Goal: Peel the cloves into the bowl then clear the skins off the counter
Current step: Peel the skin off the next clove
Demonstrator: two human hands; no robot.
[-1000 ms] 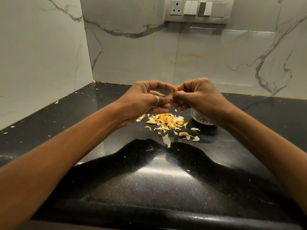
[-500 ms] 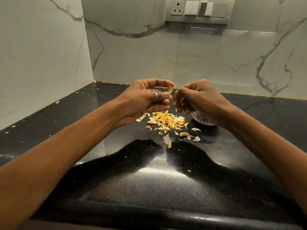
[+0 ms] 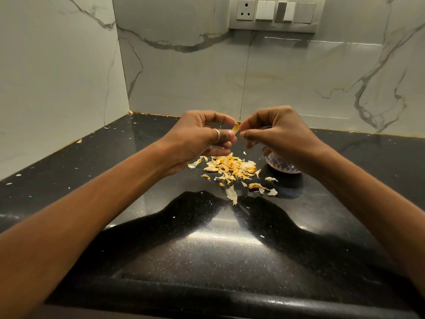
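My left hand (image 3: 202, 134), a ring on one finger, grips a garlic clove (image 3: 235, 128) between thumb and fingertips; most of the clove is hidden. A yellowish flap of skin sticks up from it. My right hand (image 3: 276, 132) pinches the edge of that flap with thumb and forefinger. Both hands hover above a pile of peeled skins (image 3: 230, 166) on the black counter (image 3: 207, 249). A small white bowl with a blue pattern (image 3: 282, 165) stands under my right hand, mostly covered by it. A tiny skin scrap (image 3: 245, 153) is in the air below the fingers.
Loose skins (image 3: 231, 194) lie scattered in front of the pile, and small white flecks dot the counter towards the left wall. Marble walls meet in a corner behind. A socket and switch panel (image 3: 276, 13) is mounted high on the back wall.
The hands have drawn slightly apart, and the skin flap now stands up from the clove. A small scrap has dropped off below my right fingers.
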